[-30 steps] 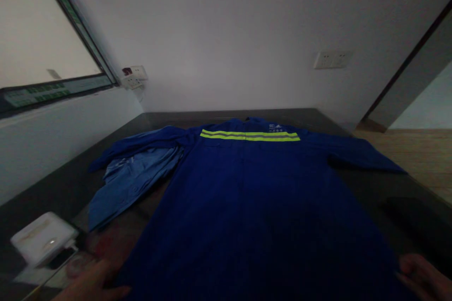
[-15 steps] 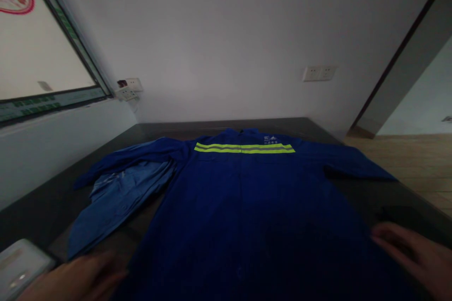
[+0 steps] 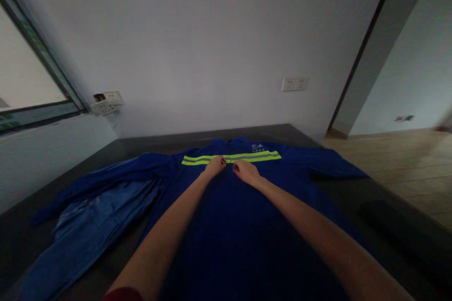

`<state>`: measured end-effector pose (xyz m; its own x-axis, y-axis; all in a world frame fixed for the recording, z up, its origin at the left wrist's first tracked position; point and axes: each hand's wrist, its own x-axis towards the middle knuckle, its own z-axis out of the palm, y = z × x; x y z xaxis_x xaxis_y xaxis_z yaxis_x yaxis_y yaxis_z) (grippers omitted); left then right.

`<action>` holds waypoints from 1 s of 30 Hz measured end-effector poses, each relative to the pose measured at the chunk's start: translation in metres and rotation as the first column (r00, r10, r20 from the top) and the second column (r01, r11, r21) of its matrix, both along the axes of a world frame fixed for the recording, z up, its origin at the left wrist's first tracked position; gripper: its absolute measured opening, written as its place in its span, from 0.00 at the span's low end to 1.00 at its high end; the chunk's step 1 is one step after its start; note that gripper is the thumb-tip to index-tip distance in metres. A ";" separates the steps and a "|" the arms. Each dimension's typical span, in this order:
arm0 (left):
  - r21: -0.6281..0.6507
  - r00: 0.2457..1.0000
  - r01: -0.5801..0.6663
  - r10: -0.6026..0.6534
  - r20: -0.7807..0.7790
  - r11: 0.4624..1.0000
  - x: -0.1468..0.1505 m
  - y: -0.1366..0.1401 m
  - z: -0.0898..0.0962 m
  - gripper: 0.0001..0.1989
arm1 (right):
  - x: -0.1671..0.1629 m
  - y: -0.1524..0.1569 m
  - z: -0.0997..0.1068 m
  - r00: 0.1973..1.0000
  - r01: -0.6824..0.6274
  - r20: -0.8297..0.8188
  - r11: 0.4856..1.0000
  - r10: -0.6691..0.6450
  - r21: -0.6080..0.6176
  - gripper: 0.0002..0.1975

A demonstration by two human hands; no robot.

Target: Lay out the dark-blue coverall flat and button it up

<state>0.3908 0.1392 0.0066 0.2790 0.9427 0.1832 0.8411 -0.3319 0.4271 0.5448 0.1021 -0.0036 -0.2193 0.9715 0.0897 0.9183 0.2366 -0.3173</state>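
Observation:
A dark blue work jacket [image 3: 229,225] lies spread flat, front side up, with its collar at the far end. A yellow-green reflective stripe [image 3: 263,156] crosses its chest. My left hand [image 3: 215,166] is closed at the stripe, just left of the front opening. Close beside it, a small gap away, my right hand [image 3: 246,172] is also closed, right of the opening. Fingers of both hands are curled in, and whether cloth is pinched between them is hidden. My forearms cover part of the jacket front.
The jacket lies on a dark table [image 3: 278,130] against a white wall. Under its left sleeve is a lighter blue garment [image 3: 102,225]. A black object [image 3: 391,225] lies toward the right edge. Wall sockets [image 3: 295,84] and a window frame [image 3: 45,108] are behind.
Both hands have moved from the jacket's lower sides up to the middle of its chest. The view has shifted, and the pale object at lower left is out of frame.

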 end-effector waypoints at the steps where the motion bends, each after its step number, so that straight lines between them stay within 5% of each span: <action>1: -0.005 1.000 -0.029 0.029 0.003 1.000 0.006 0.009 -0.011 0.16 | -0.008 0.010 -0.003 0.999 0.032 0.012 0.999 -0.032 0.010 0.11; 6: 0.065 0.992 -0.111 0.108 0.059 0.992 0.011 0.029 -0.057 0.11 | -0.030 0.040 -0.021 0.985 0.156 0.064 0.985 -0.161 0.069 0.20; 10: 0.103 0.989 -0.114 0.103 0.103 0.988 0.004 0.036 -0.075 0.11 | -0.031 0.046 -0.037 0.979 0.180 0.079 0.978 -0.188 0.105 0.22; 22: 0.044 0.994 -0.074 0.070 0.083 0.996 0.003 0.046 -0.080 0.03 | -0.027 0.050 -0.041 0.972 0.225 0.040 0.968 -0.231 0.112 0.16; 30: 0.066 0.996 -0.069 0.064 0.069 0.995 0.007 0.038 -0.073 0.02 | -0.017 0.060 -0.046 0.960 0.263 -0.127 0.958 -0.248 0.118 0.11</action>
